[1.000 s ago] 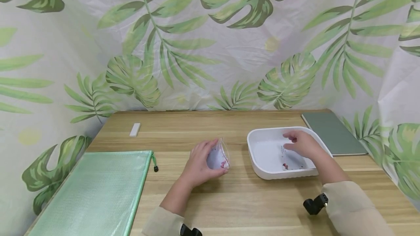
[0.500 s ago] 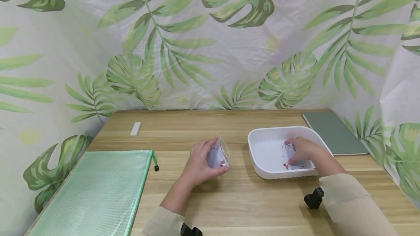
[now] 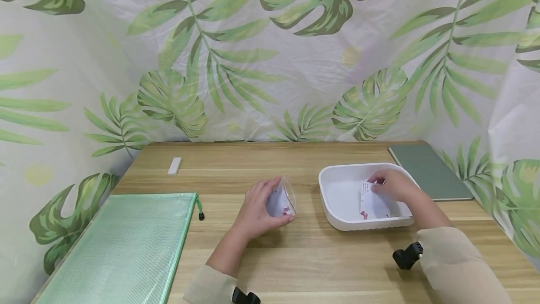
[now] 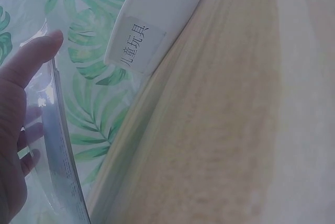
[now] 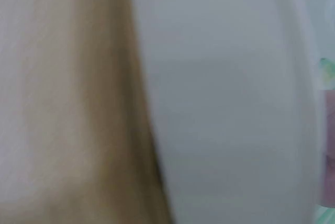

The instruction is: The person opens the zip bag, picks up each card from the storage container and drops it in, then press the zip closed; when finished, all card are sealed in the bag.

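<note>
My left hand (image 3: 256, 212) holds a small clear zip bag (image 3: 290, 193) above the table, thumb below and fingers behind. Its mouth faces right, and something pale with red print shows inside. In the left wrist view the thumb lies against the clear plastic bag (image 4: 44, 85). Inside the white basin (image 3: 337, 222), my right hand (image 3: 394, 186) pinches a white printed card (image 3: 371, 205) by its upper edge. That card has small text and a red picture at its lower corner. The right wrist view is mostly filled by the basin's outer wall (image 5: 225, 103).
A green mesh zip pouch (image 3: 114, 247) lies at the left of the wooden table (image 3: 303, 266). Behind it is a small white block (image 3: 175, 166). A grey-green notebook (image 3: 430, 172) lies at the back right, beside the basin. The basin bears a label (image 4: 137, 43) with Chinese characters.
My right hand has reached down into the basin and taken hold of the card, whose upper edge now sits between the fingers. The left hand and bag have stayed in place.
</note>
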Tool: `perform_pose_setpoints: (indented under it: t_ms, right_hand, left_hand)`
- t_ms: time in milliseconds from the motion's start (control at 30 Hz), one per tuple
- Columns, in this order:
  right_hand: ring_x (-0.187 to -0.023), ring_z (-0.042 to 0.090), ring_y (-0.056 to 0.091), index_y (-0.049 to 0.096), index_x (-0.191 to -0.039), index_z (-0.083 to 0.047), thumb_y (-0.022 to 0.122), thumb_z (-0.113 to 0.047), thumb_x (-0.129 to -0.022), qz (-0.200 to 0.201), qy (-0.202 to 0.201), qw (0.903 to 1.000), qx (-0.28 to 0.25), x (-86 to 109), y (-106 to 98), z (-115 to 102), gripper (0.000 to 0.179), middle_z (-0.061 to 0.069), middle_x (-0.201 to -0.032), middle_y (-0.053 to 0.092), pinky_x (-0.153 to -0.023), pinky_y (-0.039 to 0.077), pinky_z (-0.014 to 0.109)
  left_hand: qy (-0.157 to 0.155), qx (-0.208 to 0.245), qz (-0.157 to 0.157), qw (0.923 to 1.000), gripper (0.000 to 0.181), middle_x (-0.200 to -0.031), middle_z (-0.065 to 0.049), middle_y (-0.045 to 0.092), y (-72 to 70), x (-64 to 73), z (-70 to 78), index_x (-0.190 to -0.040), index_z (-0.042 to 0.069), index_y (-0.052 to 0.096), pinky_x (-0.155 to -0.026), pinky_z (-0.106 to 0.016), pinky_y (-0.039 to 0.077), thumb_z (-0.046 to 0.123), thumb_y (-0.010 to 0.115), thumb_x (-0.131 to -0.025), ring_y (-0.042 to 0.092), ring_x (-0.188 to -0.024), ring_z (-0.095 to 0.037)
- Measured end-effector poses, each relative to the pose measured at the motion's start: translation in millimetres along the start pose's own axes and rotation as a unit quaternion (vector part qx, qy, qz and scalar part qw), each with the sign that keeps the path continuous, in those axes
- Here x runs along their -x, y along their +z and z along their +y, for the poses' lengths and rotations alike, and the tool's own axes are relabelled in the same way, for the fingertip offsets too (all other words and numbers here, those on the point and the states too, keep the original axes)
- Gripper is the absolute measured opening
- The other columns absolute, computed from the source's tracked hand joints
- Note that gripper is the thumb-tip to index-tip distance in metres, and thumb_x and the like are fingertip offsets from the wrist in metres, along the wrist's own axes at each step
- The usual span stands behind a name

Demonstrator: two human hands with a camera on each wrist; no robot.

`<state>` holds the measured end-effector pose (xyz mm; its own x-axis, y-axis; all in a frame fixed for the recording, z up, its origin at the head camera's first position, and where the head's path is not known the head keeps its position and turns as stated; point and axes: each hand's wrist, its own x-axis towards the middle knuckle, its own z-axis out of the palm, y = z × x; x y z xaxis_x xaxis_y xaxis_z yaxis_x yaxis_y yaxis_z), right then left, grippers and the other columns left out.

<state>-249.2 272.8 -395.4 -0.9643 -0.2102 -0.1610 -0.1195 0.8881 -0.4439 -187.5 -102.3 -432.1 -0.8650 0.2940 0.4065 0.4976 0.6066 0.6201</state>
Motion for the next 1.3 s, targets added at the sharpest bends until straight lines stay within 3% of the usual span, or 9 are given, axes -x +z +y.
perform_pose_setpoints:
  t_ms: [133,300,500,700,833,1100,1300]
  right_hand:
    - [-0.085,0.022,0.057,0.071,-0.11,-0.001,0.063,-0.016,-0.093,0.006,0.001,0.9996,-0.026,6.4,-12,-10,0.024,0.014,-0.1,0.067,-0.074,0.05,0.034]
    - [-0.087,0.023,0.06,0.068,-0.116,0.0,0.061,-0.019,-0.094,0.02,0.005,0.9982,-0.056,19.1,-24,-23,0.03,0.018,-0.104,0.068,-0.074,0.053,0.033]
    - [-0.083,0.023,0.057,0.064,-0.124,-0.001,0.061,-0.022,-0.095,0.083,0.018,0.991,-0.103,40.5,-33,-45,0.036,0.014,-0.096,0.065,-0.067,0.048,0.029]
    - [-0.077,0.013,0.058,0.064,-0.129,-0.006,0.064,-0.029,-0.094,0.174,0.034,0.9657,-0.19,53.4,-23,-72,0.042,0.006,-0.09,0.067,-0.064,0.05,0.023]
    - [-0.071,0.0,0.058,0.067,-0.125,-0.004,0.069,-0.028,-0.091,0.208,0.027,0.9474,-0.242,54.1,-9,-87,0.041,-0.004,-0.084,0.067,-0.063,0.049,0.019]
    - [-0.068,0.002,0.061,0.067,-0.125,-0.003,0.069,-0.021,-0.09,0.198,0.048,0.9186,-0.339,50.4,15,-110,0.039,-0.01,-0.079,0.065,-0.067,0.052,0.019]
    - [-0.068,0.004,0.062,0.066,-0.125,-0.001,0.068,-0.018,-0.09,0.182,0.051,0.9101,-0.369,46.6,31,-120,0.038,-0.004,-0.081,0.067,-0.067,0.053,0.018]
  left_hand:
    - [0.005,-0.001,0.003,1.0,0.092,-0.131,-0.011,0.057,0.4,-0.2,-0.7,-0.143,0.014,0.049,-0.103,-0.05,0.038,0.04,0.086,-0.063,0.051,-0.121,-0.032]
    - [0.009,-0.003,0.003,1.0,0.092,-0.131,-0.011,0.057,0.8,0.2,-0.7,-0.142,0.013,0.049,-0.103,-0.051,0.037,0.041,0.086,-0.063,0.051,-0.122,-0.032]
    - [0.005,-0.007,-0.002,1.0,0.092,-0.133,-0.011,0.057,0.6,-0.3,-0.4,-0.143,0.013,0.049,-0.104,-0.051,0.037,0.04,0.086,-0.063,0.051,-0.123,-0.033]
    - [0.005,-0.01,-0.001,0.9999,0.092,-0.133,-0.011,0.057,0.0,-0.4,-0.2,-0.143,0.014,0.049,-0.105,-0.052,0.037,0.041,0.086,-0.063,0.051,-0.123,-0.033]
    - [0.003,-0.009,-0.003,1.0,0.092,-0.134,-0.011,0.056,-0.3,-0.3,0.2,-0.143,0.014,0.049,-0.105,-0.052,0.037,0.041,0.086,-0.063,0.05,-0.124,-0.033]
    - [0.005,-0.015,-0.002,0.9999,0.094,-0.134,-0.011,0.056,-0.2,-0.5,0.7,-0.144,0.012,0.048,-0.105,-0.052,0.037,0.042,0.086,-0.063,0.05,-0.124,-0.033]
    - [0.008,-0.022,-0.002,0.9997,0.094,-0.133,-0.012,0.057,-0.3,-0.7,0.9,-0.143,0.011,0.049,-0.104,-0.052,0.037,0.042,0.087,-0.062,0.051,-0.124,-0.033]
